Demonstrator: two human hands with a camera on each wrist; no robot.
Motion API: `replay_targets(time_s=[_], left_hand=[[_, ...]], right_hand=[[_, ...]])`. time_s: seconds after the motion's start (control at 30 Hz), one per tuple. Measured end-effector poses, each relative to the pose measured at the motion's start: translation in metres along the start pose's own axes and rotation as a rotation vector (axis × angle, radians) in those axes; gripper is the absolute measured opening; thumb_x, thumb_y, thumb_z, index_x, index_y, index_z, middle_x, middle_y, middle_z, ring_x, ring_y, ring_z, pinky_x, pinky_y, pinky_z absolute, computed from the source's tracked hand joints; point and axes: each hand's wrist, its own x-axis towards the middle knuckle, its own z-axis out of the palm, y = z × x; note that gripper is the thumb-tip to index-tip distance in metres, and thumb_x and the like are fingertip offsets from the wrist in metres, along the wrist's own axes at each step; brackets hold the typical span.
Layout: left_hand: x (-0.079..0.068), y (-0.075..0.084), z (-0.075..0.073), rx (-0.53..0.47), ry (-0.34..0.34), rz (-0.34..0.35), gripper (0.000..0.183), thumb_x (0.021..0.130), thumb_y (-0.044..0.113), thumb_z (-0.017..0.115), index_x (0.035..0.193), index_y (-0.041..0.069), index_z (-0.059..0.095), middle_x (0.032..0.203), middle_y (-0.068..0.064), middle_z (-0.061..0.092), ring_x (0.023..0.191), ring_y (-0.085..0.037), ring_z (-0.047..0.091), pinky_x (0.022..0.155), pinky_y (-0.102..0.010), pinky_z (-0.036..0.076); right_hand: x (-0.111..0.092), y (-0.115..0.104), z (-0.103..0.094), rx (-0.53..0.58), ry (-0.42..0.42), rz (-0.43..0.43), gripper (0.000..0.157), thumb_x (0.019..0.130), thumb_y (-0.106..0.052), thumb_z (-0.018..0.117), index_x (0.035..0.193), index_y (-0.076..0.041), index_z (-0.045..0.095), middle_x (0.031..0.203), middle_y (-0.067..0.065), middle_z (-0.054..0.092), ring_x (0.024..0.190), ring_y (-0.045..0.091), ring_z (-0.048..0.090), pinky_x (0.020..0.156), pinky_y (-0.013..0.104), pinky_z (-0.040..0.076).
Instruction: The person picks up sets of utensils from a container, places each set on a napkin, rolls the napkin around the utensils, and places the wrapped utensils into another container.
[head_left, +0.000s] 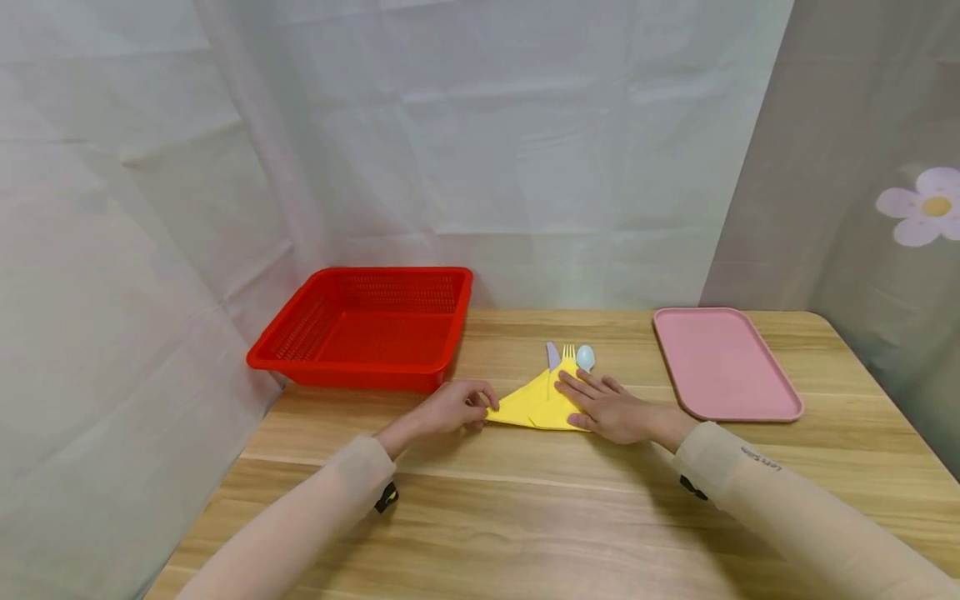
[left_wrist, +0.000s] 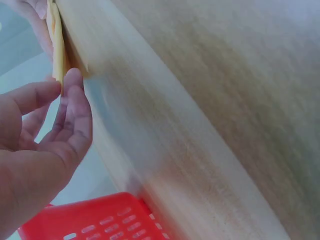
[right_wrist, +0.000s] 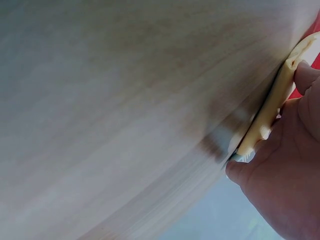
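Observation:
A folded yellow napkin (head_left: 525, 406) lies on the wooden table, wrapped partly around cutlery. Out of its far edge stick a pale purple knife (head_left: 552, 355), a yellow fork (head_left: 569, 352) and a light blue spoon (head_left: 586, 357); their handles are hidden under the cloth. My left hand (head_left: 455, 406) pinches the napkin's left corner between thumb and fingers, which the left wrist view shows close up. With fingers spread, my right hand (head_left: 611, 408) presses flat on the napkin's right part. The right wrist view shows the folded cloth's edge under that hand (right_wrist: 295, 165).
A red plastic basket (head_left: 375, 367) with perforated sides stands at the back left, close to my left hand. To the right lies a pink tray (head_left: 723, 362). White cloth (head_left: 525, 167) hangs behind the table (head_left: 525, 525).

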Motion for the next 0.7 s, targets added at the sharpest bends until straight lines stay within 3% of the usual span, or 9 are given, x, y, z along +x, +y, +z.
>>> replay_targets(time_s=[0.2,0.3,0.4,0.57,0.7], left_hand=[[-0.001,0.003,0.002,-0.012,0.013,0.009,0.016,0.103,0.002,0.06,0.104,0.001,0.075,0.091,-0.012,0.072,0.078,-0.02,0.07,0.07,-0.033,0.06],[0.001,0.003,0.005,-0.05,0.029,0.011,0.008,0.1,0.005,0.068,0.105,0.0,0.069,0.091,-0.012,0.071,0.079,-0.022,0.072,0.071,-0.032,0.061],[0.003,0.003,0.008,-0.138,0.055,0.007,0.018,0.096,-0.002,0.071,0.111,-0.005,0.061,0.091,-0.013,0.066,0.079,-0.023,0.073,0.073,-0.032,0.062],[0.003,0.004,0.011,-0.137,0.126,0.003,0.029,0.093,-0.003,0.073,0.117,-0.001,0.058,0.094,-0.01,0.06,0.076,-0.015,0.064,0.069,-0.024,0.054],[0.005,0.004,0.011,-0.145,0.123,0.023,0.033,0.092,0.001,0.075,0.12,0.003,0.058,0.107,-0.011,0.06,0.084,-0.015,0.059,0.074,-0.022,0.052]], right_hand=[[0.001,0.003,0.002,-0.016,-0.008,0.018,0.068,0.114,-0.044,0.036,0.167,-0.007,0.015,0.174,0.015,0.005,0.159,0.041,0.001,0.123,0.069,0.005],[0.002,0.004,0.003,-0.012,-0.005,0.021,0.068,0.114,-0.042,0.038,0.167,-0.007,0.016,0.174,0.015,0.006,0.159,0.04,0.002,0.123,0.069,0.005],[0.003,0.005,0.004,-0.024,-0.008,0.029,0.067,0.114,-0.041,0.038,0.167,-0.007,0.016,0.174,0.014,0.006,0.159,0.039,0.002,0.123,0.068,0.005],[0.002,0.0,0.001,-0.012,0.002,0.003,0.067,0.114,-0.04,0.04,0.166,-0.003,0.018,0.173,0.02,0.01,0.158,0.045,0.005,0.121,0.072,0.006],[0.0,-0.005,-0.003,-0.012,0.002,-0.003,0.066,0.114,-0.038,0.039,0.165,-0.001,0.02,0.172,0.022,0.011,0.157,0.048,0.006,0.12,0.074,0.007]])
